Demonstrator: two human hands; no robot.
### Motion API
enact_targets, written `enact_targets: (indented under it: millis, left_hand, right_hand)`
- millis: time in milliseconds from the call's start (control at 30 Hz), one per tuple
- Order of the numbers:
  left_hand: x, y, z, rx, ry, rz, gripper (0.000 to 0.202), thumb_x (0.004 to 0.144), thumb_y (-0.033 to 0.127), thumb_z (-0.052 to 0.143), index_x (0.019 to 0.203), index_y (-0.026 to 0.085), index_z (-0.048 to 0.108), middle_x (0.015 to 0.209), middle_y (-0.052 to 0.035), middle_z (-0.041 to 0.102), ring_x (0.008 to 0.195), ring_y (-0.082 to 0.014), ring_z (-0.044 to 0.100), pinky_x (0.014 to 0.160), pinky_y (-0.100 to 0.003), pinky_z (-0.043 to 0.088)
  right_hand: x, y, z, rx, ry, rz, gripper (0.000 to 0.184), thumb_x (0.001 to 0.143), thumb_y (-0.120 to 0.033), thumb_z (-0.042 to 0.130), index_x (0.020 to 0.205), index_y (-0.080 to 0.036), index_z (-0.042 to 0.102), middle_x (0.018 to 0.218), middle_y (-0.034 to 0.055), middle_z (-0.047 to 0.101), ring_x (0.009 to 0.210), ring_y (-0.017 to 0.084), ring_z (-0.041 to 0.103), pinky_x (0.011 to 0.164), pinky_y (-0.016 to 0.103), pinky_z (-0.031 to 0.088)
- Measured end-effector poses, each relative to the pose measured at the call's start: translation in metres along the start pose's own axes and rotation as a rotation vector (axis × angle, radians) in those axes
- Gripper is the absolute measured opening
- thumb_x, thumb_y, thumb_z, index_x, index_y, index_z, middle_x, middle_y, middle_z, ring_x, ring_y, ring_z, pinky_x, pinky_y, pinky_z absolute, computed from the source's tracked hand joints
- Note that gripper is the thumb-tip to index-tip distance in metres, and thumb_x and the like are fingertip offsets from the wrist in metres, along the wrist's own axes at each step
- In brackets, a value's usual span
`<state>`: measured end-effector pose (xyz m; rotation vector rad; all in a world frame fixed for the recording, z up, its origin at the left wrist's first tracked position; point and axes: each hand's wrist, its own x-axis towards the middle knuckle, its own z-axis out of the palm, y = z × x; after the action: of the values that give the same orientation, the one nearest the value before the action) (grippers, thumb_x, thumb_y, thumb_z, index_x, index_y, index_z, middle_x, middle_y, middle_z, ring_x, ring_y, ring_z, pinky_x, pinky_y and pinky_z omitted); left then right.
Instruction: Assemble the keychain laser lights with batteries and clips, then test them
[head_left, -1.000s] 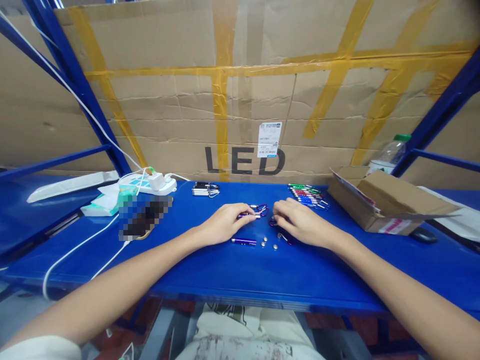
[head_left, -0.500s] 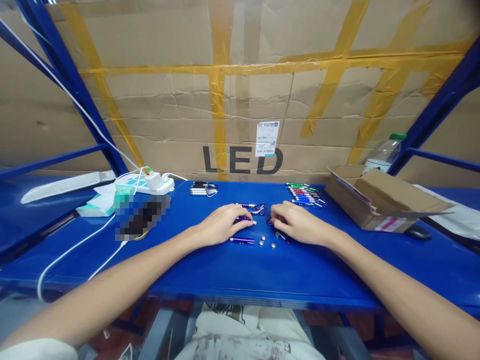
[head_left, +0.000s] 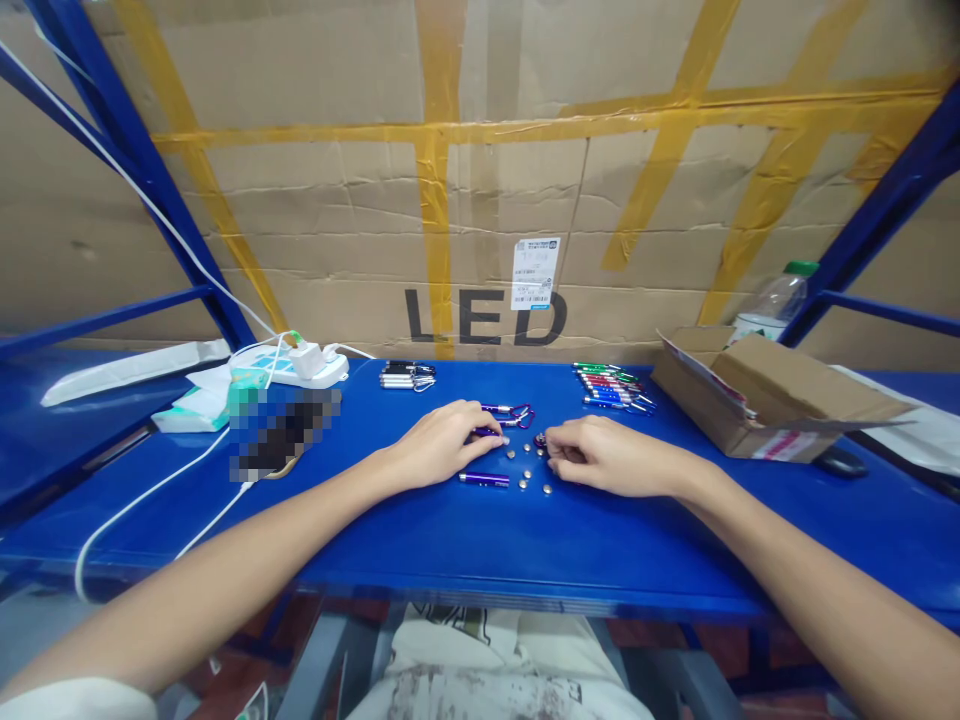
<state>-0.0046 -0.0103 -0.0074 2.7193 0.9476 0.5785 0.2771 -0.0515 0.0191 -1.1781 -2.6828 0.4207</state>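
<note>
My left hand [head_left: 442, 440] rests on the blue table [head_left: 450, 540] with its fingers curled over a small purple flashlight body [head_left: 489, 433]. My right hand [head_left: 600, 455] lies beside it, fingers bent around a small dark piece near a purple cap [head_left: 540, 439]; what it grips is mostly hidden. Between the two hands lie several small silver button cells [head_left: 527, 474]. Another purple flashlight tube [head_left: 484, 480] lies just in front of my left hand. A purple flashlight with a carabiner [head_left: 510, 410] sits just behind the hands.
A row of black flashlights [head_left: 407, 375] lies at the back centre, a row of coloured ones [head_left: 615, 388] at the back right. An open cardboard box [head_left: 765, 400] and a plastic bottle [head_left: 776, 300] stand right. A power strip [head_left: 296, 368] with white cables lies left.
My right hand has slid a little to the right and nearer, uncovering more button cells between the hands. My left hand stays on the purple flashlight body.
</note>
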Motion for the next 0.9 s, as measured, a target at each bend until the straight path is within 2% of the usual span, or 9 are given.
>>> enact_targets:
  millis: [200,400,567,667,767,900]
  left_hand:
    - [-0.002,0.002,-0.006,0.041,-0.009,0.025,0.034,0.109,0.047,0.055,0.113,0.022,0.076,0.109,-0.0079,0.074,0.107,-0.0258,0.066,0.097,-0.039,0.051]
    - [-0.004,0.004,-0.011,0.064,-0.037,0.021,0.028,0.108,0.045,0.059,0.110,0.022,0.076,0.103,-0.0064,0.070,0.103,-0.0246,0.063,0.089,-0.036,0.050]
    - [-0.003,0.004,-0.009,0.041,-0.060,0.024,0.026,0.106,0.045,0.062,0.109,0.022,0.076,0.101,-0.0057,0.069,0.102,-0.0245,0.062,0.088,-0.036,0.049]
    - [-0.002,0.002,-0.008,0.000,-0.031,0.010,0.029,0.107,0.048,0.061,0.112,0.023,0.076,0.107,-0.0062,0.068,0.106,-0.0249,0.063,0.093,-0.039,0.051]
    - [0.001,-0.004,-0.007,-0.015,0.044,0.008,0.034,0.113,0.042,0.048,0.123,0.023,0.074,0.123,-0.0089,0.064,0.115,-0.0245,0.063,0.103,-0.041,0.051]
    - [0.003,-0.015,-0.006,0.028,0.038,0.012,0.033,0.113,0.036,0.047,0.127,0.022,0.073,0.130,-0.0093,0.063,0.119,-0.0257,0.062,0.109,-0.043,0.049]
  right_hand:
    - [-0.002,0.006,-0.005,-0.002,0.016,0.117,0.018,0.093,-0.020,0.056,0.075,-0.023,0.057,0.072,0.0009,0.070,0.063,0.018,0.057,0.063,0.031,0.038]
    - [-0.003,0.007,-0.007,-0.017,-0.002,0.111,0.021,0.094,-0.022,0.055,0.073,-0.024,0.055,0.069,0.0005,0.068,0.062,0.018,0.056,0.063,0.031,0.037]
    - [-0.002,0.006,-0.005,-0.018,-0.014,0.080,0.023,0.095,-0.023,0.055,0.072,-0.023,0.054,0.067,-0.0002,0.064,0.060,0.017,0.053,0.062,0.030,0.035]
    - [-0.003,0.007,-0.005,-0.007,-0.012,0.067,0.023,0.096,-0.023,0.055,0.073,-0.023,0.055,0.068,0.0000,0.066,0.061,0.017,0.054,0.062,0.030,0.035]
    - [-0.003,0.007,-0.006,0.028,0.002,0.086,0.022,0.095,-0.024,0.056,0.073,-0.023,0.057,0.069,0.0003,0.068,0.061,0.017,0.055,0.061,0.030,0.035]
    - [-0.002,0.008,-0.006,0.026,-0.021,0.098,0.022,0.094,-0.024,0.058,0.072,-0.023,0.056,0.064,-0.0013,0.062,0.058,0.016,0.051,0.059,0.030,0.033]
